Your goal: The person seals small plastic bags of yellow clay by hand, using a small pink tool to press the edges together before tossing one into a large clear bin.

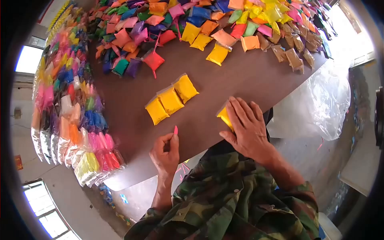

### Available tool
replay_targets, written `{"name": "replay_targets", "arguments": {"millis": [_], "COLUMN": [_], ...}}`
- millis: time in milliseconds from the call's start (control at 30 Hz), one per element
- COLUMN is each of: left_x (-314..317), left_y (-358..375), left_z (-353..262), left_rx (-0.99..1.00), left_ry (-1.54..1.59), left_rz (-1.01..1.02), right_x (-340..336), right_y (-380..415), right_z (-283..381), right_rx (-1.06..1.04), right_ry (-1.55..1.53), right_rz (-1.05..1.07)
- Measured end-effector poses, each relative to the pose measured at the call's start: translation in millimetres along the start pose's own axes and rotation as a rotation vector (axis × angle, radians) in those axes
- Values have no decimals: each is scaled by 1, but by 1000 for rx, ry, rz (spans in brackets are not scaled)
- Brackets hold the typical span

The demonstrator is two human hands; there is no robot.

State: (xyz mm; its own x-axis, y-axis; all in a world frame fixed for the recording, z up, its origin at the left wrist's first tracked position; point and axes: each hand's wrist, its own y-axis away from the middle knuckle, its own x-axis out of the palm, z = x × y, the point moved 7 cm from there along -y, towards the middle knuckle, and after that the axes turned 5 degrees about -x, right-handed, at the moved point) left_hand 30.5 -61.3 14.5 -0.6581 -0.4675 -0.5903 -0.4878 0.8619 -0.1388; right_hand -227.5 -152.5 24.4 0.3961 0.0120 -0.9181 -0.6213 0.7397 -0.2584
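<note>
Left hand point(165, 154) by the near edge, thumb and forefinger clamped on a small pink strip point(176, 130); only a fingertip pinch, so a loosened grip could drop it. Right hand point(249, 128), well apart from the left, lies flat over a yellow packet point(225, 117) on the brown table point(130, 150); fingers extended, not clamped, pressure can't tell. Pressing hard could split the packet's seal; dragging it bodyward could tip it off the near edge. Beyond the left hand, three yellow packets point(171, 100) sit side by side in a slanting row; a brushing knuckle could knock them askew. Farther back, mixed-colour packets point(192, 32) are piled loosely; a bump there could send some sliding forward, mixing colours into the row.
</note>
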Motion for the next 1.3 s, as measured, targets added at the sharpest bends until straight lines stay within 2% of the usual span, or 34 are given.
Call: {"name": "replay_targets", "arguments": {"millis": [267,467,567,600,933,1067,1267,1300], "left_x": [6,5,4,4,6,3,5,5], "left_y": [0,-1,-1,-1,-1,-1,1,2], "left_z": [-3,-3,0,0,-6,-11,-9,-14], "left_rx": [-12,7,0,-1,-4,65,-34,-4], "left_ry": [24,-13,1,0,8,-17,20,9], "left_rz": [12,9,-4,-1,9,-30,11,15], "right_x": [-5,-20,-19,-14,-14,-12,-16,-15], "right_y": [-9,-1,7,10,5,8,3,5], "right_z": [0,6,18,19,28,32,30,30], "right_rx": [14,-5,-140,-120,-99,-114,-105,-101], "right_ry": [34,-38,-44,-51,-2,4,-42,-44], "right_rz": [-13,-107,-62,8,30,2,-47,-49]}}
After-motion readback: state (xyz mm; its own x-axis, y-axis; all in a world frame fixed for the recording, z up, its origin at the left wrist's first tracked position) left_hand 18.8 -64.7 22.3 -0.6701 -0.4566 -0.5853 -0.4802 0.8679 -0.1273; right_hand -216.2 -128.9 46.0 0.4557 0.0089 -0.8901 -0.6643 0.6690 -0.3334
